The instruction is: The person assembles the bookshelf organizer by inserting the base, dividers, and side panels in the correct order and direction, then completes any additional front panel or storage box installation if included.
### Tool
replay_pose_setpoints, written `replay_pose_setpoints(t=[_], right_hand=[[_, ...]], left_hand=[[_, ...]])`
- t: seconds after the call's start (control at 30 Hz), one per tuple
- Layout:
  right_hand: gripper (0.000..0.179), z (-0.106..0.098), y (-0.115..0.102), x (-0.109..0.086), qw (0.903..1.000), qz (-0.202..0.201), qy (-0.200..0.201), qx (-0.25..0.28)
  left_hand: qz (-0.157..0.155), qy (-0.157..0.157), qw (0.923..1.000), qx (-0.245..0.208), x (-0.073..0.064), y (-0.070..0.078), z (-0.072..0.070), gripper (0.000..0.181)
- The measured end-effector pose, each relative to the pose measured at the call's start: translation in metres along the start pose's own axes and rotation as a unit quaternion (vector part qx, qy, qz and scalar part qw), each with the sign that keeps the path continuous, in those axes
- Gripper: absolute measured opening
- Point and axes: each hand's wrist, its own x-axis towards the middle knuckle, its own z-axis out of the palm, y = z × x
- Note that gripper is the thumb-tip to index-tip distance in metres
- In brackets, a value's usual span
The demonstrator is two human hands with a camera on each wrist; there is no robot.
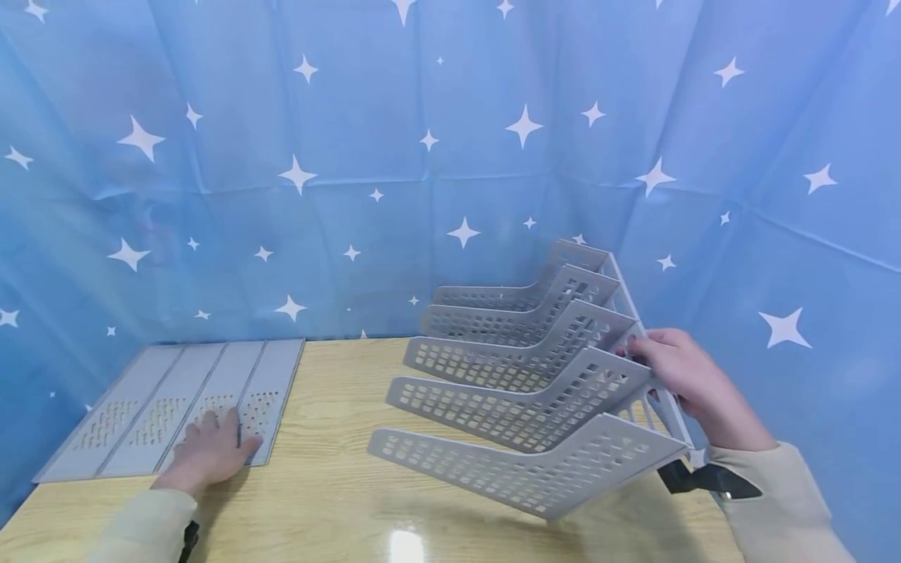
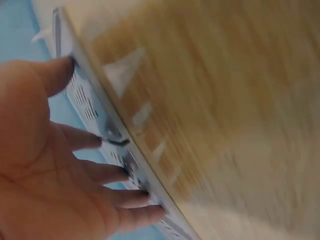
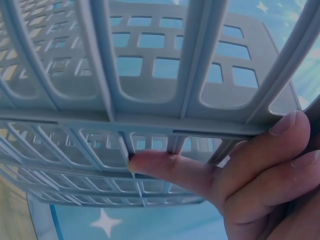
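Head view: what does the right hand [image 1: 679,371] hold?
A grey file rack [image 1: 549,400], right of centre in the frame. The fingers grip its back frame, and in the right wrist view one finger reaches across a slot while others curl.

How does the rack sit?
Tilted, its five perforated dividers pointing left. I can't tell whether its lowest corner touches the table [image 1: 338,438].

And the left hand [image 1: 211,450]?
Fingers spread, over the flat grey panel [image 1: 228,371] at lower left. The left wrist view shows its fingertips at the panel's edge.

What's behind?
A blue cloth [image 1: 422,94] with white stars, filling the upper frame.
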Motion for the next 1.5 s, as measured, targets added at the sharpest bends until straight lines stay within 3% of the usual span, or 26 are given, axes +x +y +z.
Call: replay_pose_setpoints(t=[0.13, 0.33, 0.43, 0.53, 0.67, 0.73, 0.87, 1.0, 1.13, 1.3, 1.4, 1.5], right_hand=[[0.044, -0.008, 0.008, -0.003, 0.9997, 0.0, 0.011, -0.021], [0.046, -0.017, 0.014, -0.004, 0.9992, 0.006, 0.016, -0.036], [0.047, -0.02, 0.015, -0.003, 0.9987, 0.006, 0.014, -0.049], [0.048, -0.023, 0.016, -0.002, 0.9982, 0.007, 0.012, -0.059], [0.048, -0.028, 0.019, -0.001, 0.9977, 0.005, 0.014, -0.066], [0.048, -0.03, 0.02, -0.001, 0.9973, 0.004, 0.014, -0.072], [0.048, -0.033, 0.022, -0.002, 0.9965, 0.003, 0.017, -0.082], [0.049, -0.035, 0.024, -0.001, 0.9953, 0.004, 0.018, -0.095], [0.05, -0.037, 0.027, -0.001, 0.9949, 0.006, 0.017, -0.099], [0.047, -0.038, 0.028, -0.002, 0.9966, 0.005, 0.018, -0.081], [0.046, -0.036, 0.027, -0.002, 0.9965, 0.004, 0.02, -0.081], [0.046, -0.034, 0.025, -0.002, 0.996, 0.001, 0.019, -0.088]], left_hand=[[0.004, 0.008, 0.9996, 0.027, -0.003, 0.022, 0.006, 0.08], [0.079, 0.02, 0.9958, 0.043, -0.011, 0.062, 0.011, 0.056], [0.127, 0.01, 0.9917, 0.021, -0.016, 0.078, 0.012, 0.052], [0.167, -0.014, 0.9851, -0.039, -0.017, 0.087, 0.007, 0.05], [0.196, -0.017, 0.9778, -0.072, -0.011, 0.081, -0.003, 0.056], [0.194, -0.009, 0.9798, -0.049, -0.007, 0.072, -0.007, 0.064], [0.16, -0.005, 0.987, -0.012, 0.0, 0.051, -0.012, 0.08], [0.144, -0.014, 0.9893, -0.016, 0.006, 0.037, -0.012, 0.092], [0.138, -0.026, 0.99, -0.012, 0.014, 0.033, -0.014, 0.096], [0.132, -0.032, 0.99, 0.038, 0.015, 0.044, -0.01, 0.092], [0.131, -0.014, 0.9863, 0.1, 0.01, 0.061, -0.001, 0.091], [0.125, 0.014, 0.977, 0.172, 0.005, 0.083, 0.01, 0.09]])
